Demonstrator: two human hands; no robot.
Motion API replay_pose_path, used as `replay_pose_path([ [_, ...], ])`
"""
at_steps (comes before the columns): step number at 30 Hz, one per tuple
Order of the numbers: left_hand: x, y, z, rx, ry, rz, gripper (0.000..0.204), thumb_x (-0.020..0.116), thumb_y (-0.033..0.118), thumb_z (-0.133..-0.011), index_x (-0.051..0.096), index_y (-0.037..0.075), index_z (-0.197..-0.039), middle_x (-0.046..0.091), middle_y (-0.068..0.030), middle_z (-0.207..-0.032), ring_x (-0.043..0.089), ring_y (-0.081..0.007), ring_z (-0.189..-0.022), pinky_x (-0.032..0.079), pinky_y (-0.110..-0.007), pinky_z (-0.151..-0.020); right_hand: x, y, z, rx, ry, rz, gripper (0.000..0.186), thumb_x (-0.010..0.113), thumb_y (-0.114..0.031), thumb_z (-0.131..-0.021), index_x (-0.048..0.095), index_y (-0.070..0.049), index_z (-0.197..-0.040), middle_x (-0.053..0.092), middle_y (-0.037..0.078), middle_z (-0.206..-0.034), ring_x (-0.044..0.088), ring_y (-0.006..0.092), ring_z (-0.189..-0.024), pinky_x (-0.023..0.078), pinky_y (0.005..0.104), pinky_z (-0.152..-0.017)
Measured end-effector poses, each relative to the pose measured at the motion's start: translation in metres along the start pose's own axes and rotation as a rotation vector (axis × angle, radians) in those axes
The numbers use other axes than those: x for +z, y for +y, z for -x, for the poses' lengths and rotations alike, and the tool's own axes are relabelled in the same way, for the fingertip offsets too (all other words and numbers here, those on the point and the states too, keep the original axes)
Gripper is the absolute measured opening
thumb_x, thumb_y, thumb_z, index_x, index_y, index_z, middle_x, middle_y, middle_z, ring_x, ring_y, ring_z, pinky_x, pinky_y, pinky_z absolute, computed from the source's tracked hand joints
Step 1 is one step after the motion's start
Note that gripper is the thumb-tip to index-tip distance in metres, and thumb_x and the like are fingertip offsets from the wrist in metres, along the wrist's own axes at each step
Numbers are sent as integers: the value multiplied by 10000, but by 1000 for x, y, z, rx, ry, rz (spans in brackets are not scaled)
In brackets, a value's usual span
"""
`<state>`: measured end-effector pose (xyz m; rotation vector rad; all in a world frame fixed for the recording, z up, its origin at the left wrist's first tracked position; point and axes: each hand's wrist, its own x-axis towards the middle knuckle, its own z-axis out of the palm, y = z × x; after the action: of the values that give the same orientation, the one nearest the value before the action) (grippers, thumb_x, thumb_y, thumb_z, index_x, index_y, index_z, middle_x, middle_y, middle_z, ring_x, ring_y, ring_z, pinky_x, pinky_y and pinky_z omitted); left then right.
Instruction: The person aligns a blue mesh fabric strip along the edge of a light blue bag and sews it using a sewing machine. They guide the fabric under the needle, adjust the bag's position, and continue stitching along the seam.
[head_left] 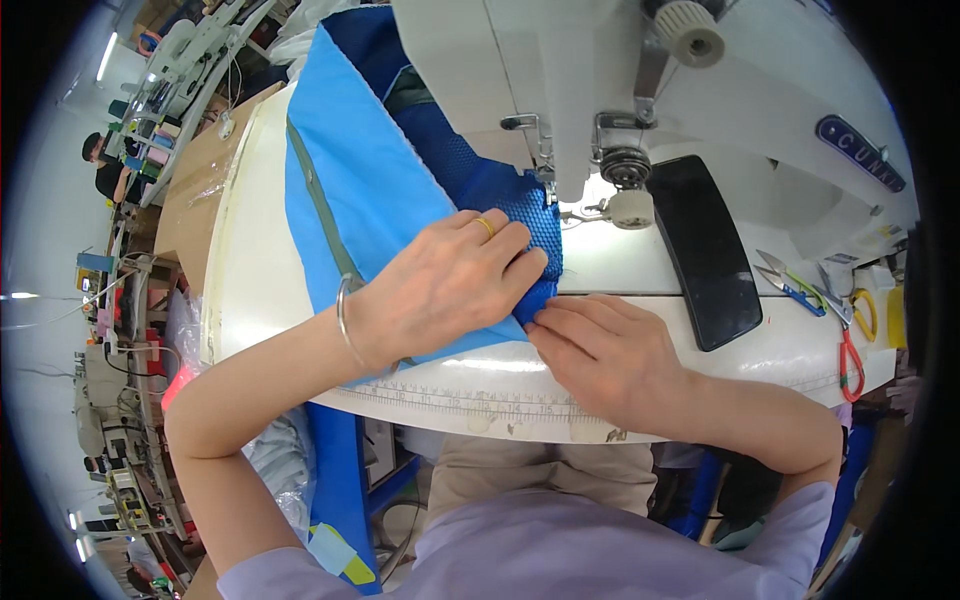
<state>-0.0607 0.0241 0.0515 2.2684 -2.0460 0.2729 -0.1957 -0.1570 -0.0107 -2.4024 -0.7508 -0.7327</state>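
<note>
A bright blue fabric piece (345, 150) with a dark green strip (318, 195) lies on the white sewing table (255, 270). Joined to it is darker blue mesh fabric (480, 170), whose edge reaches the needle area of the white sewing machine (560, 80). My left hand (440, 280), with a ring and a bracelet, has its fingers curled down onto the blue fabric near the needle. Just nearer to me, my right hand (610, 355) pinches the fabric's corner between thumb and fingers. The fabric under my fingers is partly hidden.
Right of the needle lies a black phone (705, 255). Beyond it are thread snips (795, 290) and red-and-yellow-handled scissors (850, 340). A printed ruler (470, 400) runs along the table's front edge. Cardboard (195, 205) adjoins the table's left side; a person (110, 170) is far left.
</note>
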Motion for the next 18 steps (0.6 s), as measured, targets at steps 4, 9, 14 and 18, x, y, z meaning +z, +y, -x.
replay_pose_path([
  [4,16,-10,1,34,159,20,255,741,96,-743,691,47,-989,604,-68,-867,628,-240,-798,533,-348,-660,-4,-4,0,-9,-29,30,294,727,-54,-725,719,40,-1003,704,156,-1066,701,285,-1002,594,375,-821],
  [9,24,-15,-2,58,225,37,260,790,112,-701,697,62,-939,601,-50,-809,613,-225,-705,510,-336,-600,-3,-5,2,-15,-28,50,310,705,-67,-730,712,54,-1015,693,158,-1061,686,278,-1013,578,365,-840],
  [14,25,-17,-3,104,217,22,254,780,109,-688,704,66,-926,615,-44,-834,611,-209,-688,512,-327,-576,-2,-5,3,-19,-21,68,329,671,-81,-731,704,71,-1022,676,148,-1036,658,259,-1017,548,342,-866],
  [18,10,-7,-7,140,180,-134,284,745,105,-681,707,59,-959,625,-38,-864,619,-196,-698,524,-314,-581,0,-4,3,-17,8,65,323,676,-78,-726,705,71,-1011,676,145,-1028,658,256,-1012,548,336,-859],
])
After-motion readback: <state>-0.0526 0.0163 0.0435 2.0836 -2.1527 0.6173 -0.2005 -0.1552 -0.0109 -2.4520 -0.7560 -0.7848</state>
